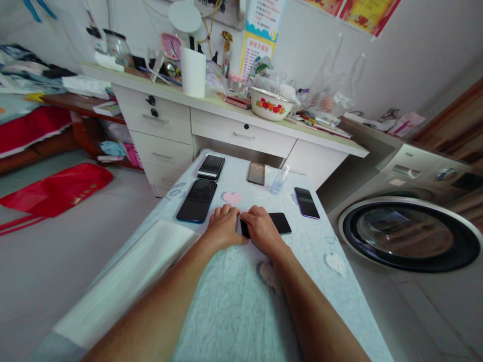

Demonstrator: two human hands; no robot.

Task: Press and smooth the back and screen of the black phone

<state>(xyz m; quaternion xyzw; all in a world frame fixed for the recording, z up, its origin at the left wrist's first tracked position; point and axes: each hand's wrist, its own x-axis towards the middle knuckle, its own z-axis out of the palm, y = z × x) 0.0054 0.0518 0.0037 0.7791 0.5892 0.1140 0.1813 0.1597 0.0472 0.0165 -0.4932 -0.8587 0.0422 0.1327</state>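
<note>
A black smartphone (281, 222) lies sideways on the cloth-covered table, its middle hidden by fingers. At its left end, my left hand (225, 226) grips the edge, with the thumb along the near side. My right hand (261, 227) rests over the phone's middle, fingers curled and pressed together close to the left fingertips; whatever they pinch is hidden. Left of my hands is a larger dark phone (196, 201), and beyond it sit stacked phones (211, 167). A brown-framed phone or case (256, 173) and a clear spray bottle (279, 181) stand farther back. Another phone with a purple edge (307, 202) lies right.
A white sheet-like roll or cloth (128, 281) runs along the table's left edge. Behind stands a white desk (219, 123) bearing a flowered bowl (272, 104) and clutter. To the right is a washing machine (407, 231); a red bag (64, 188) lies on the floor.
</note>
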